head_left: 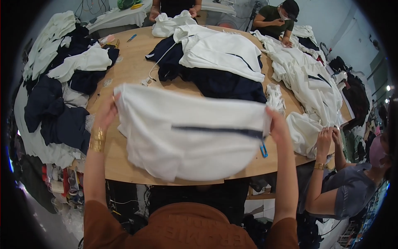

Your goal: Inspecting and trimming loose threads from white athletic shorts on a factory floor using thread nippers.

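Observation:
Stretched out between my hands is a white cloth garment (195, 112) with a long navy stripe, blurred by motion; its exact kind I cannot tell. My left hand (107, 111) grips its upper left corner, the fingers partly behind the cloth. At the other end, my right hand (278, 123) is closed on the upper right edge. The cloth sags in folds over the near part of the wooden table (120, 162). Small blue thread snips (263, 150) lie just left of my right wrist.
Beyond the garment lies a stack of white garments (219, 45) over navy ones (232, 85). Heaped white and navy clothes (87, 64) fill the left side. More white garments (302, 70) line the right. Co-workers handle cloth at the far side, far right, and near right (327, 141).

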A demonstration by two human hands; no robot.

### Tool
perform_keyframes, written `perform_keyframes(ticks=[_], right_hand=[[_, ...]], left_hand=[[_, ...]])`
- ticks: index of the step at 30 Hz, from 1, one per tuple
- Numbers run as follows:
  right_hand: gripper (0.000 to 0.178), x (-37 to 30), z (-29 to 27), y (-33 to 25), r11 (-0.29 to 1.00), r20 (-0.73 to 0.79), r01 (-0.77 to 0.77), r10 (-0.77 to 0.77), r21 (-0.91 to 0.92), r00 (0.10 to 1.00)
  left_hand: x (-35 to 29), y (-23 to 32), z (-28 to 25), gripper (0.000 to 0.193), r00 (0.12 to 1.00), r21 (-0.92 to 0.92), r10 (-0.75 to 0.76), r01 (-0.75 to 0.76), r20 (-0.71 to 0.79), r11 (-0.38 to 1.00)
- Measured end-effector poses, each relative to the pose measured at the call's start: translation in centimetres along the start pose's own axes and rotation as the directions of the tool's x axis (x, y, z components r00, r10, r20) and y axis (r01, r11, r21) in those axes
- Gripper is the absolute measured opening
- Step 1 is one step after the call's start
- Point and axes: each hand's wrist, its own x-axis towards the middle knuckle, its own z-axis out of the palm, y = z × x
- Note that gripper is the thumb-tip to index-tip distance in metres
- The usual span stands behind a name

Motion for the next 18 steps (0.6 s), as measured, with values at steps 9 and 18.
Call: perform_keyframes(ticks=[9,18], right_hand=[[0.015,-9.4,2.7,-9.1,0.828,-0.052,0.537,-0.536,0.164,0.843],[0.03,-12.2,-0.4,11.9,0.864,0.054,0.017,0.012,-0.504,0.998]], left_hand=[[-2.2,9.4,1.6,0.033,0.948,-0.152,0.318,-0.312,0.018,0.938],[-9.1,-5.8,-4.2,0.04,0.975,0.341,-0.136,0.189,-0.174,0.921]])
